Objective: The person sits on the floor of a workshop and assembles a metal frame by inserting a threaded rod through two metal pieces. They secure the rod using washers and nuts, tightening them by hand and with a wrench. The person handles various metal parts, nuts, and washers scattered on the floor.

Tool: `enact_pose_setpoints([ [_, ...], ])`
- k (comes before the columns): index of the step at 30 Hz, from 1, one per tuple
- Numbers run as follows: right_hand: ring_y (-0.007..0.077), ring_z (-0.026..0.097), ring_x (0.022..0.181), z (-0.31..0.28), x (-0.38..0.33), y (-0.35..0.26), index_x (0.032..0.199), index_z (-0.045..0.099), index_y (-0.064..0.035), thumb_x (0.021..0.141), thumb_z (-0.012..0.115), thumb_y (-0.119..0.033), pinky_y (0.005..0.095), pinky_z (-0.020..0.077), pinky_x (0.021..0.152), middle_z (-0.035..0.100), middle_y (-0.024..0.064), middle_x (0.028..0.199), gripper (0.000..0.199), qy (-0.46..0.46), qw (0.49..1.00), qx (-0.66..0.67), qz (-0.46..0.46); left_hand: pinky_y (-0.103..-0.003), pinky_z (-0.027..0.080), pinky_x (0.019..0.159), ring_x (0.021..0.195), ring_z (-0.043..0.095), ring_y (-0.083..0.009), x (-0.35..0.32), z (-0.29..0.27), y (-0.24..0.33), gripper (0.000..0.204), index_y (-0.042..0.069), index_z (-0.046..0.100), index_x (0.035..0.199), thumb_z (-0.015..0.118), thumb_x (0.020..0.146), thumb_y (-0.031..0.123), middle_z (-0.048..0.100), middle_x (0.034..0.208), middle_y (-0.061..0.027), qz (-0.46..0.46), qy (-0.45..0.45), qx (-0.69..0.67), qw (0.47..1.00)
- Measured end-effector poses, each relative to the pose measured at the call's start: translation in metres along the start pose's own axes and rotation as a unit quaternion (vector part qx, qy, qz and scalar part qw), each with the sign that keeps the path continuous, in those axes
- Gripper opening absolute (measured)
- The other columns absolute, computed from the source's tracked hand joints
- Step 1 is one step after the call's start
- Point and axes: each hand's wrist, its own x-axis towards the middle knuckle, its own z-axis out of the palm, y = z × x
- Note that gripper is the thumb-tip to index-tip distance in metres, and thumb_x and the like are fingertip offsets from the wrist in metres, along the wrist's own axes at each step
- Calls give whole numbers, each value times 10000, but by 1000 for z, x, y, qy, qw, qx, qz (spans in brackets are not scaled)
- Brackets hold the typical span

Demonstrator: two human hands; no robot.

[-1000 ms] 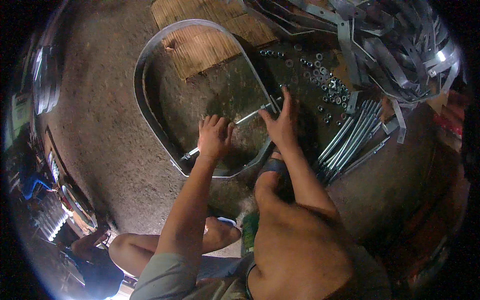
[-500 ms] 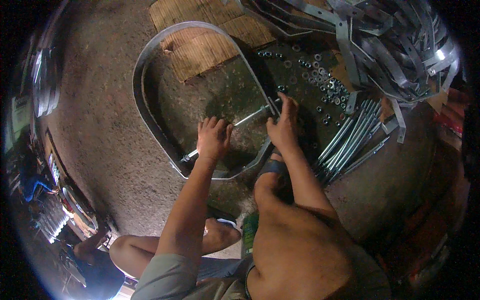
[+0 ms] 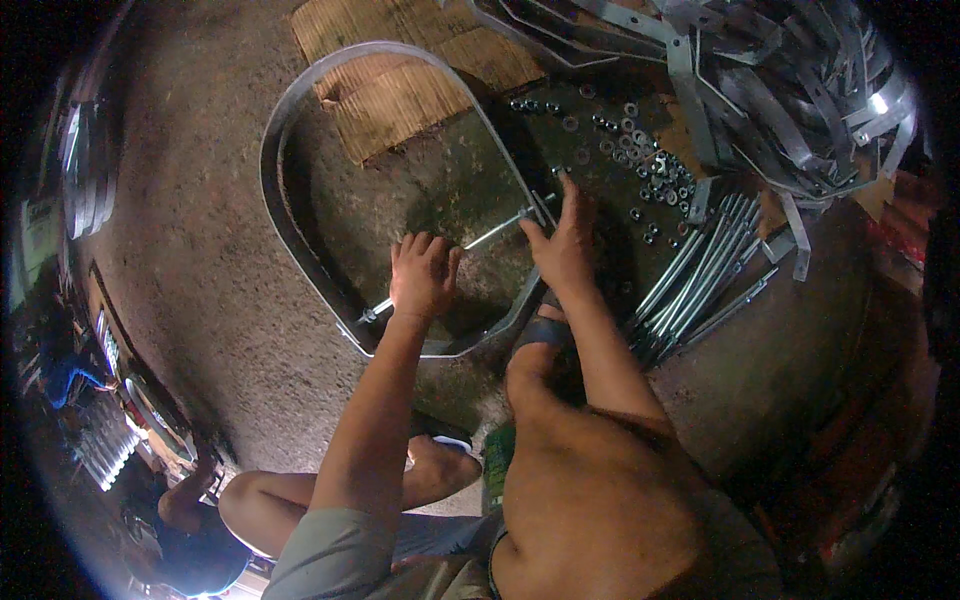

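A large metal strap hoop [image 3: 276,200], rounded at the far end and bent at the near end, lies in front of me. A threaded rod [image 3: 495,233] runs across it, with nuts near both ends. My left hand [image 3: 422,275] is closed over the rod's middle, inside the hoop. Beside the hoop's right side is my right hand [image 3: 567,235], its thumb and index finger apart. The thumb is close to the rod's right end, and the index fingertip is by a nut [image 3: 558,171]. The remaining fingers of that hand are mostly hidden.
Loose nuts and washers [image 3: 655,170] are scattered to the right. Near them lie a bundle of threaded rods [image 3: 700,265] and a big pile of bent metal straps [image 3: 770,90]. Flattened cardboard [image 3: 400,100] is at the far side. Another person [image 3: 200,530] sits at lower left.
My right thumb has moved left and away from the index finger, and the rod's right end shows more. My left hand stays on the rod, having barely moved.
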Motion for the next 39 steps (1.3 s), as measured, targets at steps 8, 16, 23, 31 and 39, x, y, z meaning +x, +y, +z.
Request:
enact_pose_setpoints([
  [8, 421, 421, 1321, -5, 2, -10, 1469, 356, -94, 734, 810, -120, 484, 367, 1089, 445, 232, 1408, 864, 8, 998, 67, 8, -471, 416, 888, 963, 547, -332, -2, 4, 0, 194, 98, 630, 937, 620, 924, 291, 574, 935, -115, -3, 25, 39, 999],
  [16, 382, 444, 1319, -15, -11, 7, 1478, 357, -94, 725, 837, -125, 453, 381, 1078, 453, 224, 1413, 893, -91, 995, 41, -28, -450, 415, 924, 1002, 540, -309, -1, -2, -5, 214, 104, 647, 955, 610, 928, 313, 581, 959, -105, -8, 9, -4, 1000],
  [23, 424, 397, 1350, -10, -4, -15, 1466, 372, -78, 743, 843, -166, 488, 338, 1126, 419, 237, 1448, 868, -79, 994, 60, 44, -454, 416, 954, 1033, 543, -314, -10, -3, -10, 233, 103, 638, 981, 599, 933, 327, 584, 987, -108, -19, 4, -21, 1000],
  [31, 412, 414, 1334, 4, -4, 4, 1435, 395, -63, 820, 752, -133, 468, 356, 1112, 477, 242, 1376, 715, -50, 998, -18, -15, -473, 410, 992, 1030, 546, -339, 0, -8, -2, 253, 100, 639, 1005, 616, 923, 338, 588, 1016, -124, -47, -44, -28, 998],
  [39, 387, 452, 1330, 12, 1, 5, 1487, 332, -61, 858, 748, -186, 457, 362, 1109, 427, 235, 1474, 764, -3, 999, 39, 1, -452, 359, 1073, 1104, 545, -289, -11, 13, -14, 277, 126, 663, 1043, 600, 909, 359, 610, 1044, -88, 0, 23, 6, 1000],
])
